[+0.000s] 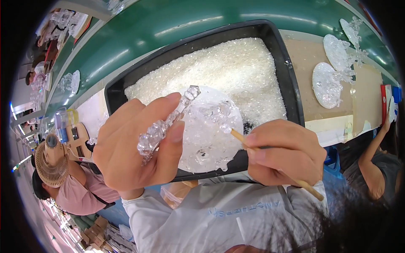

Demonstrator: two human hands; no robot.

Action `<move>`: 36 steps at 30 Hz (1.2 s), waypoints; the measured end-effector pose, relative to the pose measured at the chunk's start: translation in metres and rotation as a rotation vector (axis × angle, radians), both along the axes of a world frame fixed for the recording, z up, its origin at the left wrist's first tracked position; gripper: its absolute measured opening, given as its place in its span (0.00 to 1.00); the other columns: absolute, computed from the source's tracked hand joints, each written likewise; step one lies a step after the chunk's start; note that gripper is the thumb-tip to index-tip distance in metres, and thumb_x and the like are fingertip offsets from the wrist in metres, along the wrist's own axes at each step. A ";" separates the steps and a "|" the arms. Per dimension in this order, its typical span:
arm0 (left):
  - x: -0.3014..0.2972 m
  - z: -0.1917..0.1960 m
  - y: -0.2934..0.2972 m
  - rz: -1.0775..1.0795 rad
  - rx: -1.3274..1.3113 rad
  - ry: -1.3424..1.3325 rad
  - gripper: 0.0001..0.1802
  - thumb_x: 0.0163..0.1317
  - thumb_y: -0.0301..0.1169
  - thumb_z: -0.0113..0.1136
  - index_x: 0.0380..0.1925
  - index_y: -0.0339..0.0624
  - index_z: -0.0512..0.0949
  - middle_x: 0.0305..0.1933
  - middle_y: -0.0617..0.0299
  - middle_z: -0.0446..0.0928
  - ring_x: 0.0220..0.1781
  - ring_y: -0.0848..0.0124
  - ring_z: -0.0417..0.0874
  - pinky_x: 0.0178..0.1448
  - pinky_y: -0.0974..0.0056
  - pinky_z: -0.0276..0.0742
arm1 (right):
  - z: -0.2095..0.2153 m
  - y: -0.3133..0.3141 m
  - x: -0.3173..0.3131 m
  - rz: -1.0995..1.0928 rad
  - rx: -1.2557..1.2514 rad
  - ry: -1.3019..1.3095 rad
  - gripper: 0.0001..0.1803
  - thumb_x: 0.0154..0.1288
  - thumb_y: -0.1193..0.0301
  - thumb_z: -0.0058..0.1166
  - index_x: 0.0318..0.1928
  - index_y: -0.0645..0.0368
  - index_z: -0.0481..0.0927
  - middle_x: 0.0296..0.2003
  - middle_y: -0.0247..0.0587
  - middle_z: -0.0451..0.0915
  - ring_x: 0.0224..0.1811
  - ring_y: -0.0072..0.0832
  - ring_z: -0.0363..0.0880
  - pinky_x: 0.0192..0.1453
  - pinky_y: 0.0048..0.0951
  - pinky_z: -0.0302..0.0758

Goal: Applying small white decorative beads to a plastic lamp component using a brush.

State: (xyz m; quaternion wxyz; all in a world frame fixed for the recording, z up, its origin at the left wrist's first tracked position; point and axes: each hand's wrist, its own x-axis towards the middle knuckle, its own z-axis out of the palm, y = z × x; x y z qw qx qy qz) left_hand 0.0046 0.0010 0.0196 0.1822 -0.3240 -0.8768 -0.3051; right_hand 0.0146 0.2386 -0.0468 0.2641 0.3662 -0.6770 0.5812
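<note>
My left hand (137,141) is closed on a clear, faceted crystal-like piece (162,126), pinched between thumb and fingers and tilted up to the right. Between the fingers of my right hand (284,154) is a thin wooden stick (310,189), its tip pointing left. That tip lies at a white round disc (211,145) with clear, lumpy bits on its face. Behind the disc, a black tray (291,90) holds a bed of glittering white granules (211,59). Part of the disc's left side is hidden by my left hand.
Several similar discs with clear ornaments (327,86) lie on brown board (301,55) at the right. A green surface (194,17) runs along the far side. At the left are a fan (52,160) and a person in pink (88,185); another person's arm (371,164) reaches in at right.
</note>
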 end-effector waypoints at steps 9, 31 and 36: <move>-0.006 -0.013 0.004 -0.013 0.154 0.108 0.19 0.40 0.12 0.67 0.38 0.18 0.80 0.21 0.52 0.77 0.16 0.69 0.69 0.20 0.68 0.61 | -0.001 0.000 0.002 0.044 -0.064 -0.031 0.16 0.41 0.86 0.65 0.35 0.68 0.80 0.27 0.56 0.82 0.23 0.37 0.83 0.25 0.31 0.81; -0.004 -0.002 -0.002 -0.082 0.013 0.055 0.10 0.58 0.15 0.59 0.39 0.15 0.77 0.36 0.37 0.82 0.26 0.58 0.86 0.29 0.62 0.80 | 0.004 -0.004 -0.001 0.055 0.017 -0.007 0.16 0.44 0.86 0.65 0.36 0.68 0.79 0.25 0.55 0.81 0.21 0.37 0.81 0.23 0.30 0.80; -0.007 0.006 -0.005 -0.095 -0.057 0.069 0.12 0.57 0.17 0.61 0.39 0.15 0.77 0.28 0.41 0.82 0.22 0.61 0.82 0.27 0.64 0.76 | 0.004 -0.006 -0.001 0.064 -0.017 0.012 0.15 0.44 0.89 0.63 0.36 0.69 0.79 0.28 0.56 0.81 0.22 0.37 0.81 0.24 0.30 0.80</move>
